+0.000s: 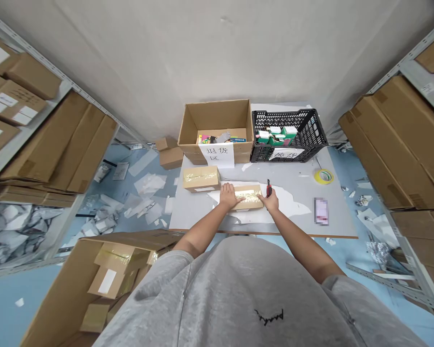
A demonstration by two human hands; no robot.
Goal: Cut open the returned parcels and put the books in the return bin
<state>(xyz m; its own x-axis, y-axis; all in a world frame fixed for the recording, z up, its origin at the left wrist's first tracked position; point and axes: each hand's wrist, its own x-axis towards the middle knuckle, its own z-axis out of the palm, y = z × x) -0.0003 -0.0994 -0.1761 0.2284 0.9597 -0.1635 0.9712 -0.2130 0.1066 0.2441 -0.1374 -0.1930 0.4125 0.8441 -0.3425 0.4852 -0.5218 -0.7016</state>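
A red utility knife [268,189] is gripped in the right hand [271,201], and the left hand [228,196] is pressed flat on a taped cardboard box [248,197], the hands apart. The box is laid on white paper [289,206] on the grey surface [296,193], near a second taped box [201,178].

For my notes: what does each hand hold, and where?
Right hand grips a red utility knife by its lower end; left hand holds nothing, resting on a taped carton.
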